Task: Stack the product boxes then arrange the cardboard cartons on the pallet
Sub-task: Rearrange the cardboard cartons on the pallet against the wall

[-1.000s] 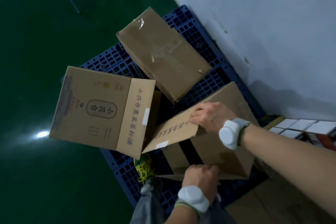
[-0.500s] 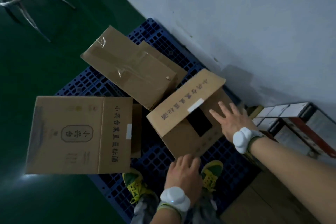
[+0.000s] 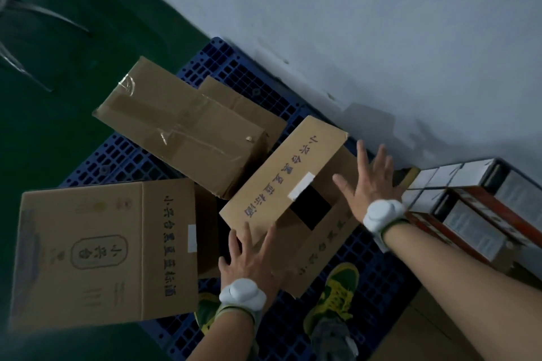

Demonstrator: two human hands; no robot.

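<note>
Three cardboard cartons lie on a blue plastic pallet (image 3: 234, 73). A printed carton (image 3: 281, 179) with an open dark gap sits in the middle, by the wall. My left hand (image 3: 252, 258) has its fingers spread flat at the carton's near corner. My right hand (image 3: 369, 182) is spread open over its far right side. A taped plain carton (image 3: 181, 132) lies tilted behind it. A second printed carton (image 3: 108, 249) lies flat at the left. Stacked product boxes (image 3: 469, 202), white with red trim, stand at the right beside the wall.
A grey wall (image 3: 381, 23) runs along the pallet's far side. Green floor (image 3: 58, 82) spreads to the left, with clear plastic strapping (image 3: 35, 12) lying on it. My feet in green and yellow shoes (image 3: 337, 287) stand on the pallet's near part.
Both hands let go of the middle carton's flap and edge and now lie spread open on the carton. The carton has settled flatter on the pallet. The view has risen.
</note>
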